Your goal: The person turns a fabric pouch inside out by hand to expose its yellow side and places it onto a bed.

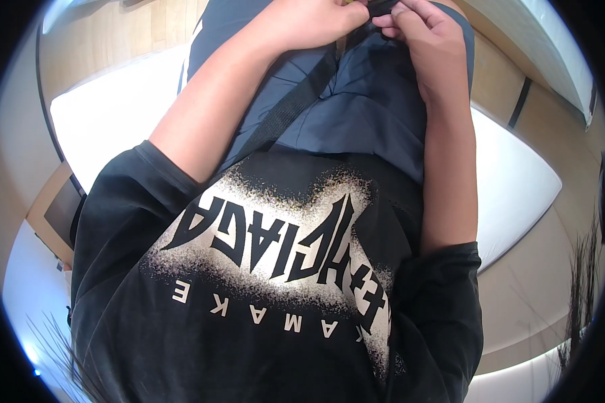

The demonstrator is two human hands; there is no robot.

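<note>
My left hand (333,22) is at the top edge, partly cut off, its fingers curled at the left side of a small dark item (381,7). A bit of yellow shows beside those fingers. From the right, my right hand (426,30) pinches the same dark item between thumb and fingers. Most of it is hidden by the hands and the picture's edge, so its kind is unclear. A black webbing strap (292,103) runs from my waist across my dark blue-grey shorts (383,116) towards the hands.
I sit on a white padded seat (113,116), which also shows on my right. Pale wood flooring (116,35) lies ahead. A white-covered piece of furniture (549,50) stands at the upper right. Dark thin twigs (580,287) rise at the right rim.
</note>
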